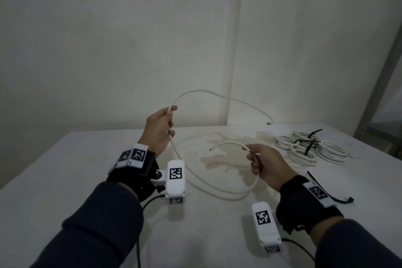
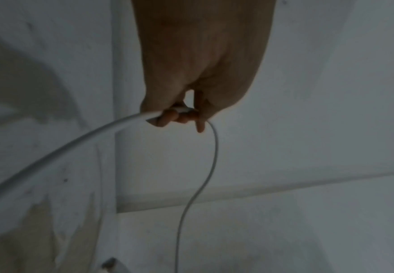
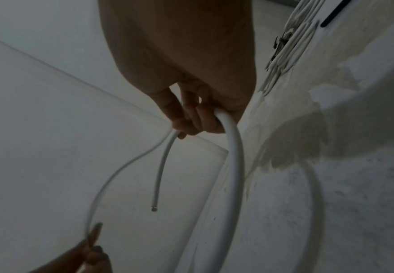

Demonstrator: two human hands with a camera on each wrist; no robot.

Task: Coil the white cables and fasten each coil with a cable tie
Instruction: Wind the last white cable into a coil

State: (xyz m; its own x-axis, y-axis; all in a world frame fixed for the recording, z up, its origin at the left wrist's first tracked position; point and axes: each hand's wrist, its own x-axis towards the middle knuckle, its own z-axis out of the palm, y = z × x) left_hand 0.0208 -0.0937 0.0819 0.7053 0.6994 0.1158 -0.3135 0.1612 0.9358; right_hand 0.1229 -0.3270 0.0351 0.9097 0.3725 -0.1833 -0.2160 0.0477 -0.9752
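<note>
A long white cable (image 1: 208, 183) hangs in a loose loop between my two hands above the white table (image 1: 65, 159). My left hand (image 1: 162, 128) is raised and grips the cable (image 2: 86, 142) in curled fingers; from it one stretch arcs up and right to the table's far edge. My right hand (image 1: 261, 164) grips the cable (image 3: 233, 166) near one end, with a short free end (image 1: 219, 144) pointing left. A loose black cable tie (image 1: 332, 193) lies on the table behind my right wrist.
Several coiled white cables (image 1: 311, 149) fastened with black ties lie at the table's far right. A brownish stain (image 1: 226, 159) marks the table's middle. A plain wall (image 1: 130, 39) stands behind, and a metal frame post (image 1: 378, 85) rises at the far right.
</note>
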